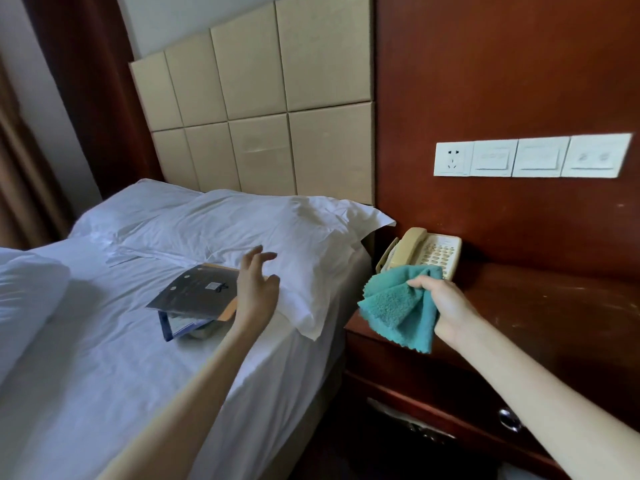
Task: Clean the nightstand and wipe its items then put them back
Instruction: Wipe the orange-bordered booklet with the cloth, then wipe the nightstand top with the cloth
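Note:
A dark wooden nightstand (540, 317) stands right of the bed, its top dusty and streaked. A beige telephone (424, 252) sits at its back left corner. My right hand (446, 304) grips a bunched teal cloth (398, 304) above the nightstand's left front edge. On the bed lies a stack of booklets and folders (197, 292), a dark glossy one on top. My left hand (256, 289) hovers over the right end of that stack, fingers spread, holding nothing.
A white pillow (263, 230) lies beside the stack, its corner overhanging the bed edge toward the nightstand. A white row of socket and switches (530, 155) is on the wooden wall panel. The nightstand has a lower shelf with a metal knob (509, 419).

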`<state>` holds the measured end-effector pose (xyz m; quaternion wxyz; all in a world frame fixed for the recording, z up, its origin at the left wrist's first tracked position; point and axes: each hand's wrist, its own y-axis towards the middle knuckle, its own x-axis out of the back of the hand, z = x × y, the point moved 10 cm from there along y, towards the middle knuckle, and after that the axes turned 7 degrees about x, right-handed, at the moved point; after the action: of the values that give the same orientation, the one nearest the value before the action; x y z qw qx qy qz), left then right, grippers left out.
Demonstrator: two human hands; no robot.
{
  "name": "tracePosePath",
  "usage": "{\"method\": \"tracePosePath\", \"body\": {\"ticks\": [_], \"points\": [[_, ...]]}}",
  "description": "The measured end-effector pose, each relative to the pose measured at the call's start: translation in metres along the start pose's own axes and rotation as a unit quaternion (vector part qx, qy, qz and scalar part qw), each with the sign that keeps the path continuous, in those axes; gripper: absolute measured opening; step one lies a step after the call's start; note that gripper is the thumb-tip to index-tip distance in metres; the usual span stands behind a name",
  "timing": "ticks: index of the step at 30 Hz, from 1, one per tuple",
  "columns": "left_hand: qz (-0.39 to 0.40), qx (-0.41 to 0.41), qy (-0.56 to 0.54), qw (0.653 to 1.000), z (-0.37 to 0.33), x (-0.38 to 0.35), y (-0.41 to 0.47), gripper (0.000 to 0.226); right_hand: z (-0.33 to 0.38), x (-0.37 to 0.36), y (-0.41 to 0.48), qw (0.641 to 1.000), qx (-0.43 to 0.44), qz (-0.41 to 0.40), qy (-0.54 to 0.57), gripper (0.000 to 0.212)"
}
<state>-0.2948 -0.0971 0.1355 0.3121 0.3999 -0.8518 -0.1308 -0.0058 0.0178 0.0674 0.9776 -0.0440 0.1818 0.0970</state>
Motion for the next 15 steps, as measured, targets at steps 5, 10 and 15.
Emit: {"method": "tracePosePath", "body": {"ticks": [5, 10, 15], "points": [[0.131, -0.166, -0.056, 0.976, -0.096, -0.068, -0.049, 0.025, 0.015, 0.028, -0.003, 0.999, 0.014, -0.029, -0.010, 0.025], [0.254, -0.324, 0.045, 0.910, -0.141, -0.138, -0.107, 0.039, 0.021, 0.067, -0.007, 0.997, 0.007, -0.072, -0.009, 0.021], [0.270, -0.380, 0.053, 0.883, -0.156, -0.175, -0.138, 0.034, 0.019, 0.103, -0.021, 0.996, -0.024, -0.090, -0.002, 0.007]]}}
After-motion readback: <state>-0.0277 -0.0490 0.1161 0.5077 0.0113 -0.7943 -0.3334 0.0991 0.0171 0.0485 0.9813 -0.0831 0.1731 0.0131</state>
